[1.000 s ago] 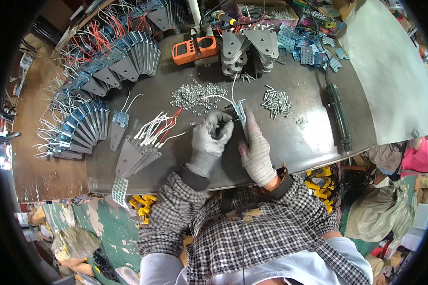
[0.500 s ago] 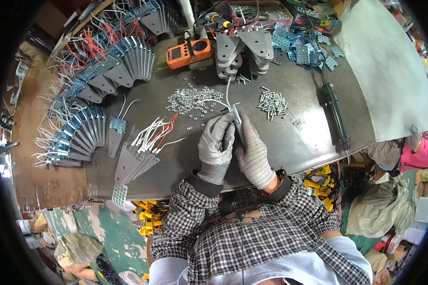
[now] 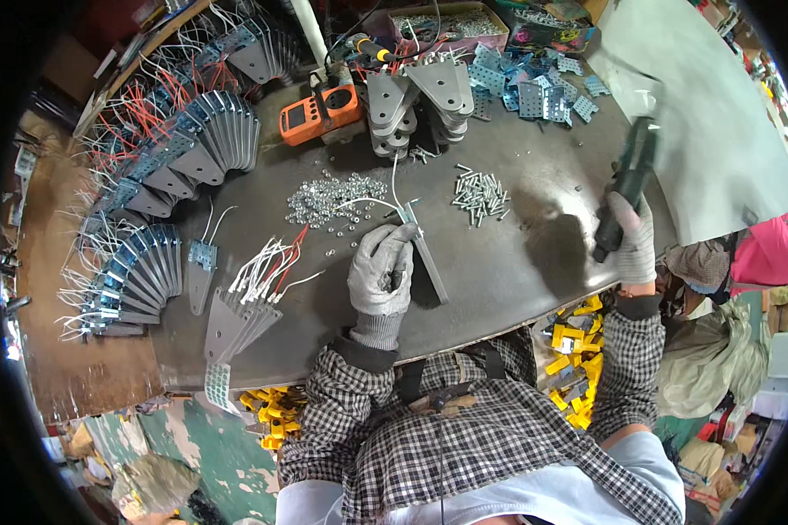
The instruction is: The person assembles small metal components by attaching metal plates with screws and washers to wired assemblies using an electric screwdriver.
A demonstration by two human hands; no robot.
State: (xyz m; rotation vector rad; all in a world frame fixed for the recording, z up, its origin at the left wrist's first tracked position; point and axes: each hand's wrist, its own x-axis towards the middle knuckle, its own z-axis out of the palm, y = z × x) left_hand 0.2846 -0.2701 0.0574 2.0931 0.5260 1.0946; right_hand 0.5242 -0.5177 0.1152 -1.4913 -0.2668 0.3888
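We pinch a wired grey metal bracket (image 3: pixel 431 264) at its far end with our gloved left hand (image 3: pixel 382 271); it's on edge on the workbench (image 3: pixel 508 280), nearer us than the nut pile (image 3: pixel 333 199) and screw pile (image 3: pixel 480 195). Our right hand (image 3: pixel 634 241) wraps round a dark electric screwdriver (image 3: pixel 636 162).

Left glove (image 3: pixel 381 273) was grey; sleeve (image 3: pixel 348 394), black-and-white check. Handheld tool (image 3: pixel 634 166) was blackish, long bracket (image 3: pixel 431 266) grey, meter (image 3: pixel 310 129) orange.
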